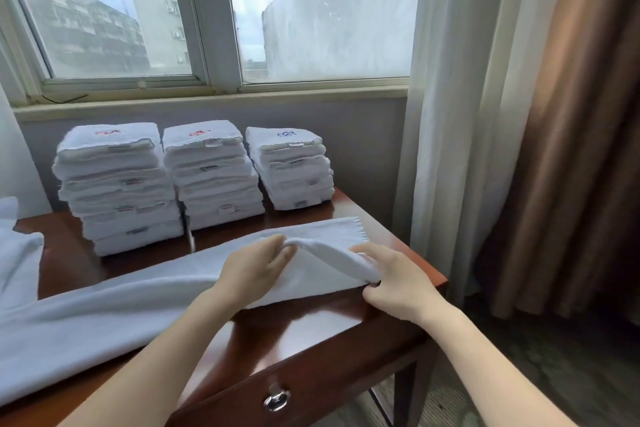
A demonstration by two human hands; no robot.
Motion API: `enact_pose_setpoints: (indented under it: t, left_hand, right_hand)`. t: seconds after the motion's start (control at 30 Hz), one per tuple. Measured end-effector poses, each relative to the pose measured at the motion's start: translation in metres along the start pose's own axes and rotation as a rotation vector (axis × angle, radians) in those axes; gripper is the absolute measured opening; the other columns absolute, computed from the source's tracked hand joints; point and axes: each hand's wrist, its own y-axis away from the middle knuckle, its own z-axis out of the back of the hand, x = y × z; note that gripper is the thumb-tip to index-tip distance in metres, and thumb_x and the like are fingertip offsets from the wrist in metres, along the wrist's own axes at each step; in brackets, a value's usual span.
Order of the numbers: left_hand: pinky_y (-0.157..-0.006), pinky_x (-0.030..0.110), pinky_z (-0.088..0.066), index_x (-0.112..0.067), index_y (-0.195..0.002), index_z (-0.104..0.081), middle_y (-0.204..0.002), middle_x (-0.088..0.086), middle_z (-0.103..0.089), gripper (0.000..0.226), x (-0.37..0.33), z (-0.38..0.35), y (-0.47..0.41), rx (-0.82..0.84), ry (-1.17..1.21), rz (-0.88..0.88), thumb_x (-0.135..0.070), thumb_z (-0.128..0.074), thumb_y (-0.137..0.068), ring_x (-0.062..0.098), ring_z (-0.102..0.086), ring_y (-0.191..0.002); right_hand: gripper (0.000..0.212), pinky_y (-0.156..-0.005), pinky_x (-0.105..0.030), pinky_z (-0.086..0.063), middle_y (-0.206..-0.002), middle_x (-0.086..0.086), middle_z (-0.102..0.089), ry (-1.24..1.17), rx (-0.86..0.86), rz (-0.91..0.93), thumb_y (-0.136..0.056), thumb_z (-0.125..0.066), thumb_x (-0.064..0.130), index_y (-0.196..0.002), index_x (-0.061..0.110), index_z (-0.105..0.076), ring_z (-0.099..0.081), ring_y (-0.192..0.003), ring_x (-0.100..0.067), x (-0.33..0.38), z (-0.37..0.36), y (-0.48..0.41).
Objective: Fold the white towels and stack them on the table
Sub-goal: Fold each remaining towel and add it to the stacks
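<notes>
Long white towel, laid slantwise over the table from the right edge toward the front left corner, trailing off the front edge there. Left hand on its middle, fingers curled, pinching up a ridge of cloth. Right hand at the right front corner, fingers clenched round the towel's near end, just at the right edge. Along the back edge, under the window, three piles of folded towels: left stack tallest, middle stack close against it, right stack lowest, near the right edge. Narrow strip of bare wood between piles and towel; wider bare wood along the front edge, above the drawer handle. Curtain hanging just beside the right edge. More white cloth off the left edge.
</notes>
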Motion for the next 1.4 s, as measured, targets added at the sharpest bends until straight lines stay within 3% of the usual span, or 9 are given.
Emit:
enact_pose_setpoints:
  t: [0.13,0.23,0.4,0.5,0.67,0.87,1.0,1.2,1.4]
  left_hand:
    - [-0.067,0.040,-0.041,-0.019,-0.075,-0.042,-0.069,-0.007,-0.052,0.040,0.008,0.004,-0.020,0.037,0.112,0.086,-0.051,-0.038,-0.101,0.016,-0.051,-0.070]
    - [-0.069,0.040,-0.042,-0.017,-0.074,-0.046,-0.069,-0.006,-0.050,0.040,0.012,0.008,-0.040,0.071,0.171,0.122,-0.047,-0.042,-0.101,0.016,-0.048,-0.067]
    - [-0.059,0.034,-0.035,-0.024,-0.072,-0.045,-0.067,-0.010,-0.049,0.038,0.016,0.013,-0.061,0.085,0.188,0.104,-0.052,-0.047,-0.098,0.011,-0.045,-0.061]
    - [-0.054,0.031,-0.031,-0.030,-0.073,-0.043,-0.068,-0.011,-0.054,0.034,0.014,0.011,-0.070,0.000,-0.016,0.049,-0.054,-0.049,-0.096,0.010,-0.050,-0.064]
    - [-0.068,0.030,-0.041,-0.030,-0.113,-0.058,-0.103,-0.013,-0.059,0.021,0.018,-0.017,-0.073,-0.113,-0.170,-0.028,-0.042,-0.056,-0.096,0.013,-0.059,-0.093]
    - [-0.076,0.035,-0.047,-0.032,-0.103,-0.066,-0.097,-0.013,-0.061,0.012,0.028,-0.039,-0.068,-0.163,-0.064,-0.015,-0.032,-0.056,-0.097,0.014,-0.054,-0.093]
    - [-0.075,0.036,-0.048,-0.029,-0.101,-0.068,-0.096,-0.011,-0.063,0.012,0.025,-0.039,-0.066,-0.196,-0.057,-0.027,-0.029,-0.057,-0.096,0.015,-0.055,-0.091]
    - [-0.073,0.036,-0.047,-0.026,-0.100,-0.070,-0.096,-0.009,-0.066,0.013,0.021,-0.037,-0.063,-0.229,-0.072,-0.046,-0.030,-0.059,-0.094,0.017,-0.056,-0.090]
    - [-0.080,0.036,-0.050,-0.022,-0.105,-0.072,-0.107,-0.009,-0.066,0.034,0.016,-0.032,-0.063,-0.231,0.069,-0.218,-0.040,-0.044,-0.100,0.013,-0.062,-0.097]
  right_hand:
    - [0.042,-0.072,-0.004,-0.041,-0.107,0.013,-0.067,-0.246,-0.195,-0.113,-0.080,-0.065,0.011,-0.117,0.030,-0.064,-0.061,-0.098,-0.006,-0.015,0.001,-0.020]
    - [0.011,-0.068,-0.018,-0.048,-0.091,0.012,-0.069,-0.413,-0.296,-0.190,-0.090,-0.063,0.019,-0.095,0.027,-0.068,-0.064,-0.089,-0.008,-0.020,-0.001,-0.042]
    - [0.021,-0.068,-0.031,-0.047,-0.079,0.008,-0.066,-0.432,-0.463,-0.218,-0.100,-0.052,0.031,-0.088,0.020,-0.065,-0.061,-0.079,-0.015,-0.022,-0.004,-0.078]
    - [0.019,-0.066,-0.033,-0.043,-0.079,0.013,-0.064,-0.225,-0.500,-0.290,-0.098,-0.051,0.040,-0.090,0.026,-0.061,-0.059,-0.079,-0.019,-0.027,-0.001,-0.094]
    - [0.024,-0.071,-0.033,-0.040,-0.101,-0.002,-0.070,0.275,-0.320,-0.358,-0.098,-0.044,0.031,-0.119,0.027,-0.054,-0.063,-0.094,-0.029,-0.042,-0.007,-0.096]
    - [0.035,-0.079,-0.035,-0.044,-0.120,-0.005,-0.055,0.389,-0.215,-0.339,-0.099,-0.040,0.035,-0.127,0.020,-0.054,-0.051,-0.112,-0.026,-0.040,-0.008,-0.098]
    - [0.048,-0.078,-0.035,-0.041,-0.121,-0.006,-0.056,0.343,-0.058,-0.424,-0.092,-0.048,0.051,-0.126,0.018,-0.050,-0.051,-0.113,-0.027,-0.031,-0.003,-0.107]
    - [0.029,-0.053,-0.028,-0.033,-0.086,0.005,-0.058,0.224,0.077,-0.499,-0.078,-0.063,0.044,-0.081,0.021,-0.046,-0.052,-0.073,-0.013,-0.025,0.012,-0.124]
    - [0.026,-0.063,-0.027,-0.038,-0.091,0.005,-0.060,-0.095,0.118,-0.452,-0.080,-0.065,0.041,-0.093,0.019,-0.058,-0.055,-0.081,-0.013,-0.026,0.021,-0.135]
